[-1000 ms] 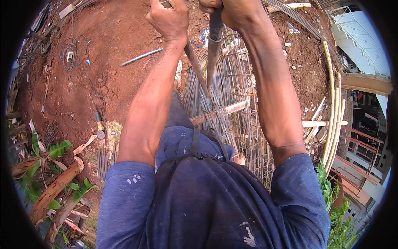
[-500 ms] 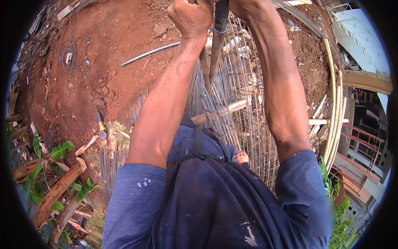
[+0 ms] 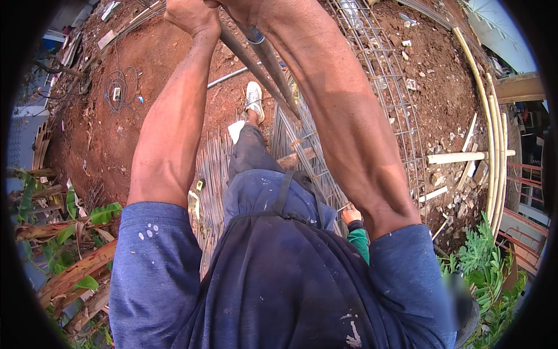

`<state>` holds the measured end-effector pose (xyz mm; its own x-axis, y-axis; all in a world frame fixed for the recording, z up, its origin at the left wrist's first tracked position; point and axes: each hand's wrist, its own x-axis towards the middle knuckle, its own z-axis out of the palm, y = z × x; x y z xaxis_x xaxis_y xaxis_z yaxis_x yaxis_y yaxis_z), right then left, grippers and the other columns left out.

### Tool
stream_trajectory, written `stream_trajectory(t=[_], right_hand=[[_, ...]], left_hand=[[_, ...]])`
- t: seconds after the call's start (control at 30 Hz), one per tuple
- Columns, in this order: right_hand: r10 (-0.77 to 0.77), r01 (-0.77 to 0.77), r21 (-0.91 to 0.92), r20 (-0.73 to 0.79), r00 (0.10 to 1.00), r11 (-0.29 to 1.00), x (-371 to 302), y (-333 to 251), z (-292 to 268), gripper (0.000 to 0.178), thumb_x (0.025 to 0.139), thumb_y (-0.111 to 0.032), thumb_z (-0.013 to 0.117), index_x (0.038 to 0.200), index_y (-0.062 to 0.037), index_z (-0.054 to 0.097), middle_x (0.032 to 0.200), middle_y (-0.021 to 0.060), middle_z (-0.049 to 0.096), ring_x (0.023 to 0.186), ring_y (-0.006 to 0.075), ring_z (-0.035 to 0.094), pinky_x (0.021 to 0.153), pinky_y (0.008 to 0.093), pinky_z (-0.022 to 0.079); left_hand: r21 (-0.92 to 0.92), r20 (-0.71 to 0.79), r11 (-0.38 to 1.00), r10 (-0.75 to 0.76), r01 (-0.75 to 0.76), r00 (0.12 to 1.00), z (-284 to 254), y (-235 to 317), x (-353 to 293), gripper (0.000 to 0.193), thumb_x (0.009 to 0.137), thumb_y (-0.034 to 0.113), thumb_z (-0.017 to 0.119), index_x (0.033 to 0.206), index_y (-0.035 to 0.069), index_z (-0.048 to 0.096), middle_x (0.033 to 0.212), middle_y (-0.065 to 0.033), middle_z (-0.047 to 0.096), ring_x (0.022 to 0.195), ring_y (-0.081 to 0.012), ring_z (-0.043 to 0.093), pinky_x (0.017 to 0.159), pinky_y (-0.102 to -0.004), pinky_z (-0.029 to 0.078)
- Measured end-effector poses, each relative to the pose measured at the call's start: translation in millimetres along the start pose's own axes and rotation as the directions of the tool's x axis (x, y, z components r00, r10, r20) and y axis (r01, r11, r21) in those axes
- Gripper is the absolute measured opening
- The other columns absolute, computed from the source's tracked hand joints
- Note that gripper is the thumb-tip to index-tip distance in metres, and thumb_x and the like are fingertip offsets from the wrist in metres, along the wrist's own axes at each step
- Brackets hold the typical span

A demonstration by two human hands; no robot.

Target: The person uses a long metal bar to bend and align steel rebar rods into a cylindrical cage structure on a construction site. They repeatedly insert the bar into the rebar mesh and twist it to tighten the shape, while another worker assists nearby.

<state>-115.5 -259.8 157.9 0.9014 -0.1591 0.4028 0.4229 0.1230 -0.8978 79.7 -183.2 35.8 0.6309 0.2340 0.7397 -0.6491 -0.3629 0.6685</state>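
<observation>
Left hand [image 3: 193,16] and right hand [image 3: 241,10] clench two bars [image 3: 273,67] up high.
Gripping the upper ends probably adds leverage; the lower ends converge over steel rods [image 3: 286,137], though whether they touch is unclear.

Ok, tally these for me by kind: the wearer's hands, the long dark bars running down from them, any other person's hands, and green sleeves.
Wearer's hands, left hand and right hand: 2
Long dark bars: 2
Other person's hand: 1
Green sleeve: 1
Total: 6
</observation>
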Motion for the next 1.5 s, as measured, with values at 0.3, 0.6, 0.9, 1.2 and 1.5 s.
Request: stream_trajectory(t=[0.3, 0.6, 0.9, 1.2, 1.5], right_hand=[[-0.107, 0.11, -0.201, 0.029, 0.994, 0.973, -31.7, -2.9, 55.8, 0.04, 0.097, -0.034, 0.048, 0.074, -0.0027, 0.051, 0.074, -0.0005, 0.049, 0.067, 0.01, 0.043, 0.059, 0.0275, 0.035], [0.169, -0.179, -0.201, -0.068, 0.983, 0.963, 28.5, 29.7, 48.6, 0.056, 0.096, -0.048, 0.045, 0.082, 0.0021, 0.065, 0.074, 0.0038, 0.053, 0.073, 0.011, 0.052, 0.07, 0.0299, 0.042], [-0.146, 0.082, -0.591, -0.061, 0.987, 0.803, 96.2, 53.2, 37.2, 0.054, 0.093, -0.042, 0.035, 0.077, 0.0027, 0.06, 0.076, 0.0241, 0.064, 0.077, 0.0342, 0.063, 0.072, 0.0449, 0.048], [0.391, -0.385, -0.082, 0.307, 0.868, 0.919, 88.0, 0.2, -3.5, 0.045, 0.092, -0.034, 0.033, 0.06, -0.0093, 0.053, 0.061, 0.0074, 0.055, 0.06, 0.0194, 0.05, 0.062, 0.0394, 0.041], [0.095, -0.078, -0.089, 0.204, 0.974, 0.993, 80.5, 33.5, 3.6, 0.031, 0.092, -0.031, 0.038, 0.066, -0.0157, 0.045, 0.06, -0.0027, 0.037, 0.057, 0.0124, 0.036, 0.057, 0.0339, 0.033]], left_hand=[[-0.153, -0.043, 0.973, -0.18, 0.172, 0.983, -43.1, 1.4, -3.5, 0.021, 0.083, 0.018, 0.071, 0.078, 0.002, 0.058, 0.067, -0.0136, 0.067, 0.058, -0.0275, 0.065, 0.055, -0.041, 0.049], [-0.104, 0.138, 0.926, -0.347, 0.362, 0.928, -19.4, -15.5, 6.7, 0.023, 0.088, 0.02, 0.069, 0.083, 0.003, 0.055, 0.065, -0.008, 0.062, 0.059, -0.018, 0.057, 0.056, -0.0371, 0.048], [0.176, 0.022, 0.963, -0.211, 0.204, 0.977, 20.4, -42.7, 17.6, 0.034, 0.073, 0.02, 0.08, 0.088, 0.001, 0.056, 0.08, -0.0121, 0.071, 0.076, -0.0246, 0.07, 0.068, -0.0394, 0.053], [0.213, -0.05, 0.976, 0.051, -0.039, 0.997, 31.2, -60.1, 23.8, 0.018, 0.081, 0.014, 0.072, 0.084, 0.003, 0.059, 0.06, -0.008, 0.062, 0.057, -0.0208, 0.064, 0.053, -0.0379, 0.047], [0.039, -0.028, 0.999, -0.027, 0.028, 0.999, 29.0, -32.9, 11.1, 0.019, 0.083, 0.013, 0.071, 0.083, 0.003, 0.055, 0.06, -0.0083, 0.061, 0.055, -0.0217, 0.063, 0.053, -0.0373, 0.048]])
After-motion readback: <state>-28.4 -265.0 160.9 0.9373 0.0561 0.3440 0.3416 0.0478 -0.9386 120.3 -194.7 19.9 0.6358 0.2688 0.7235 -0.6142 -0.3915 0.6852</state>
